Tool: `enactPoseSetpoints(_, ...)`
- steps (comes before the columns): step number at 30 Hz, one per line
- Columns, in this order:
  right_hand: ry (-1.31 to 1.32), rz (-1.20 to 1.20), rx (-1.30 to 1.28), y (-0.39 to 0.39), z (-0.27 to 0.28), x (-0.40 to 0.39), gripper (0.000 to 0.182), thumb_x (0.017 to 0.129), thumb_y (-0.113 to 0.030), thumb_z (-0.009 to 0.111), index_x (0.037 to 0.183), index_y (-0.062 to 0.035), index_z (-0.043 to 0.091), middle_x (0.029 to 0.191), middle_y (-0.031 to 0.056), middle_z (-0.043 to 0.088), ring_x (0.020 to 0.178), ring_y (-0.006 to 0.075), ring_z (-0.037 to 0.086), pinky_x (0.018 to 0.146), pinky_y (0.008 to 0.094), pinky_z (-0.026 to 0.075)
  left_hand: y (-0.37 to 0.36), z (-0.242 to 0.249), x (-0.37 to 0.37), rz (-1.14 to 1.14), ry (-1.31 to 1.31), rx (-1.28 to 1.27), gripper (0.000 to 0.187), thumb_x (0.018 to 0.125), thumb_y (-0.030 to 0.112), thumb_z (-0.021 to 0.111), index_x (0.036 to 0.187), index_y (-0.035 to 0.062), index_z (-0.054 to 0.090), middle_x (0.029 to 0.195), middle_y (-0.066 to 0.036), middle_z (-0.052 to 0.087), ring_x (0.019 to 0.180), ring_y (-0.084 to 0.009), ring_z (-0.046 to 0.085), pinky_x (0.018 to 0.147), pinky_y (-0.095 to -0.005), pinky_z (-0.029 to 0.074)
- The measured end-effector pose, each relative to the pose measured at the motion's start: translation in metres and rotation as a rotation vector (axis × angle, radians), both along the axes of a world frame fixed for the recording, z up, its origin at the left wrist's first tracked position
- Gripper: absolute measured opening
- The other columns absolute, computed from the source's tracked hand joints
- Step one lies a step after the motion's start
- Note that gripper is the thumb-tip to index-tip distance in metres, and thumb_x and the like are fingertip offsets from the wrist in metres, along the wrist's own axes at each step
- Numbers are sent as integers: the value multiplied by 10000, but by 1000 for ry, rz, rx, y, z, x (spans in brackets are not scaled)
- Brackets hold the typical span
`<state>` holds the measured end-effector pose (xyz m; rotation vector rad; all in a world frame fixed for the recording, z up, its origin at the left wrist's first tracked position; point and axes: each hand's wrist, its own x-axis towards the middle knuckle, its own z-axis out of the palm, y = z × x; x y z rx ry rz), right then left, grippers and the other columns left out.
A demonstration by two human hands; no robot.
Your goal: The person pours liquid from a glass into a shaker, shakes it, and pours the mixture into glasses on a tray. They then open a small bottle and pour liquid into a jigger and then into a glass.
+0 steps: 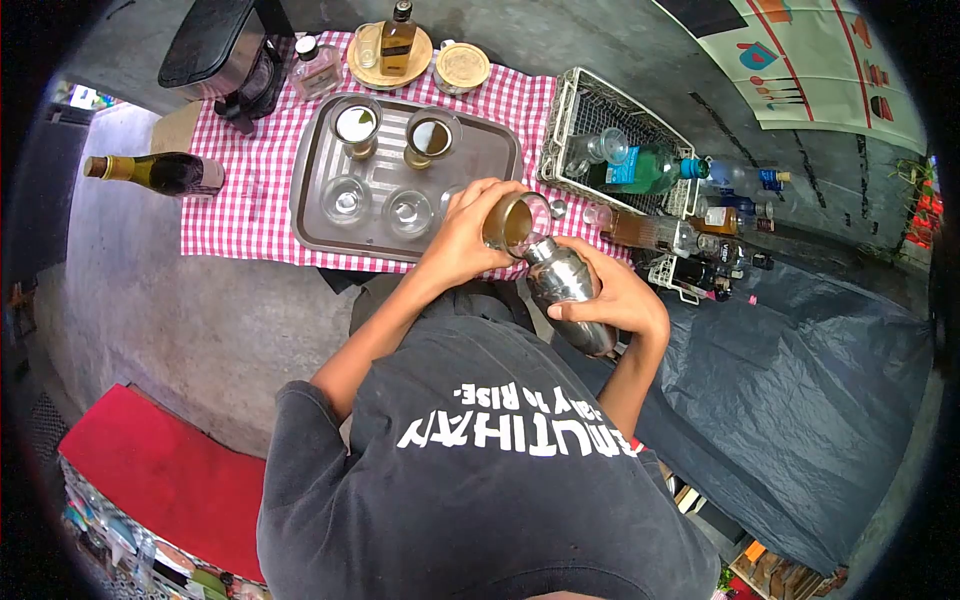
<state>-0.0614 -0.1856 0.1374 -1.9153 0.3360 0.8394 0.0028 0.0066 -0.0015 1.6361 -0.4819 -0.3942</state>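
Observation:
My left hand [465, 235] is wrapped round a glass [508, 225] with brownish liquid in it, tilted at the front right of the tray. In my right hand [615, 300] is a steel cocktail shaker [572, 290], leaning so that its uncapped neck meets the rim of the glass. A brown serving tray [300, 195] lies behind my left hand. On it stand a filled glass [357, 128], a second glass of dark liquid [430, 138], and clear glasses [347, 200] along the front, one partly hidden by my hand.
A red checkered cloth [240, 235] covers the table. A dark wine bottle [160, 174] lies at left, below a coffee maker [215, 60]. Behind the tray are a whisky bottle [397, 45] and a lidded mug [461, 68]. Right, a wire crate [562, 120] holds several bottles.

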Motion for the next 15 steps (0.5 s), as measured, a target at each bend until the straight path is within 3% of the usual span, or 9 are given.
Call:
enactPoseSetpoints(11,-27,16,-4,-3,-3,-1,859,644,-215,850,1364,13,439,1099,116,649,1015,163,599,908,274,456,1,-1,0,-9,-9,3,841,516,24,768,1315,122,523,1333,-130,474,1304,-338,408,1093,-423,344)
enactPoseSetpoints(15,-30,6,2,-2,-3,-1,857,641,-221,849,1362,6,445,1093,111,659,1002,162,607,903,278,462,0,-6,-1,-1,-44,-25,848,536,63,780,1335,139,506,1324,-118,472,1213,-369,426,1042,-443,357)
